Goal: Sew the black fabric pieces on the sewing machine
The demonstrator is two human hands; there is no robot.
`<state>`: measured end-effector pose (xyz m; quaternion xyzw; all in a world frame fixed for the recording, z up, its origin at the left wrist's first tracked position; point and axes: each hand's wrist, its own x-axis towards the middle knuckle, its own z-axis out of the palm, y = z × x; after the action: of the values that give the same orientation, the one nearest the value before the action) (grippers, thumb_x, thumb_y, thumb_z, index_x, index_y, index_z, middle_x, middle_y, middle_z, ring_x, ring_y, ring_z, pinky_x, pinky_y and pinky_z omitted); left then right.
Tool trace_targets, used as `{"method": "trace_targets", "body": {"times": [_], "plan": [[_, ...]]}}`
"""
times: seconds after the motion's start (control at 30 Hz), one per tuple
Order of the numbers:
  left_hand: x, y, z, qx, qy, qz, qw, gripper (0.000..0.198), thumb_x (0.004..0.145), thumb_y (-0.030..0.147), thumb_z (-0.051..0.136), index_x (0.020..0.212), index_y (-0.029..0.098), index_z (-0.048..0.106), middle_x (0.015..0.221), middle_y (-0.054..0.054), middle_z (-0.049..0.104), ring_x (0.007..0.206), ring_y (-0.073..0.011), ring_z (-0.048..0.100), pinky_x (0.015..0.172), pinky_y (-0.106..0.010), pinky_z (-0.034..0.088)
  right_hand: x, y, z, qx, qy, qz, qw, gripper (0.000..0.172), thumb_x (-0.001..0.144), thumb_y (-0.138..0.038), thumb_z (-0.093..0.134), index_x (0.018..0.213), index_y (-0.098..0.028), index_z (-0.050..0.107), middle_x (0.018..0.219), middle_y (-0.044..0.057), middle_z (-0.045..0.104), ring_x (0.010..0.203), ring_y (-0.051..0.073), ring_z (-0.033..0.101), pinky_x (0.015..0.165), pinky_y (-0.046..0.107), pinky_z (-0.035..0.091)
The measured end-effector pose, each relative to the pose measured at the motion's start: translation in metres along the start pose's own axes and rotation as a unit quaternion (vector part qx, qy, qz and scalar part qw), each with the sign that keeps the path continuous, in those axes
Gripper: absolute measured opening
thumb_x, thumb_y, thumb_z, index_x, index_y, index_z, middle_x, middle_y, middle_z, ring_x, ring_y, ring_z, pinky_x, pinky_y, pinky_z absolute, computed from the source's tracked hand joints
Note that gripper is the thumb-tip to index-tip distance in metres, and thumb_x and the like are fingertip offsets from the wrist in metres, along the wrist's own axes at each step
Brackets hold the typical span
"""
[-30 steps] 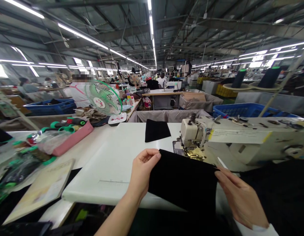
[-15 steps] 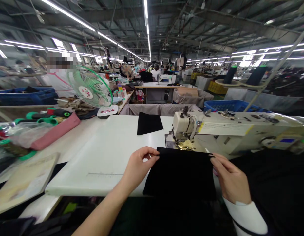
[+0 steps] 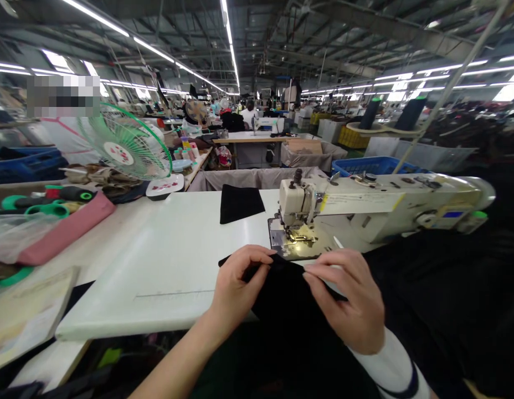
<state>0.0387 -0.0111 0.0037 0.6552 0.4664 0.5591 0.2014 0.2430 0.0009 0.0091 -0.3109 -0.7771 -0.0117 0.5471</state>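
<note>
My left hand [image 3: 236,285] and my right hand [image 3: 348,302] both pinch a black fabric piece [image 3: 284,293] at the near edge of the white sewing table [image 3: 169,260]. The hands sit close together, with the cloth bunched between them and hanging down toward me. Just beyond them stands the cream sewing machine [image 3: 365,208], its needle area [image 3: 296,235] a short way past my fingers. A second black fabric piece [image 3: 239,203] lies flat farther back on the table.
A green desk fan [image 3: 126,147] stands at the back left. A pink tray [image 3: 66,227] with green-capped spools sits at left, papers [image 3: 24,316] below it. Dark cloth [image 3: 448,293] piles at right. Blue bins [image 3: 371,165] and other people at workstations fill the hall behind.
My hands have come together: the right one moved left toward the left one, folding the black piece that was held spread wide. The view also shifted right.
</note>
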Motion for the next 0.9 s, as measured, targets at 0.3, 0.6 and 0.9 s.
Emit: {"method": "trace_targets", "body": {"times": [0.3, 0.6, 0.9], "plan": [[-0.003, -0.003, 0.004, -0.108, -0.048, -0.062, 0.991, 0.007, 0.08, 0.014, 0.062, 0.083, 0.02, 0.065, 0.093, -0.005, 0.071, 0.09, -0.0175, 0.068, 0.083, -0.029, 0.055, 0.02, -0.008, 0.012, -0.004, -0.098, -0.041, 0.994, 0.015, 0.089, -0.008, 0.059, 0.094, -0.02, 0.066, 0.097, 0.007, 0.065, 0.093, 0.022, 0.06, 0.082, 0.04, 0.048], [-0.003, 0.005, 0.002, -0.114, -0.058, -0.063, 0.99, 0.016, 0.076, 0.019, 0.071, 0.071, 0.019, 0.057, 0.094, -0.007, 0.068, 0.087, -0.0169, 0.066, 0.078, -0.026, 0.055, 0.018, -0.008, 0.014, -0.017, -0.105, -0.054, 0.993, 0.016, 0.088, -0.01, 0.059, 0.1, -0.019, 0.063, 0.114, 0.011, 0.064, 0.102, 0.025, 0.061, 0.088, 0.043, 0.051], [-0.002, 0.006, 0.001, -0.182, -0.078, -0.094, 0.976, 0.008, 0.077, 0.018, 0.073, 0.075, 0.017, 0.065, 0.109, -0.009, 0.068, 0.093, -0.0178, 0.068, 0.079, -0.025, 0.056, 0.022, -0.01, 0.018, 0.049, -0.105, -0.04, 0.992, 0.015, 0.092, -0.01, 0.055, 0.1, -0.02, 0.063, 0.107, 0.009, 0.067, 0.101, 0.021, 0.065, 0.083, 0.037, 0.056]]}}
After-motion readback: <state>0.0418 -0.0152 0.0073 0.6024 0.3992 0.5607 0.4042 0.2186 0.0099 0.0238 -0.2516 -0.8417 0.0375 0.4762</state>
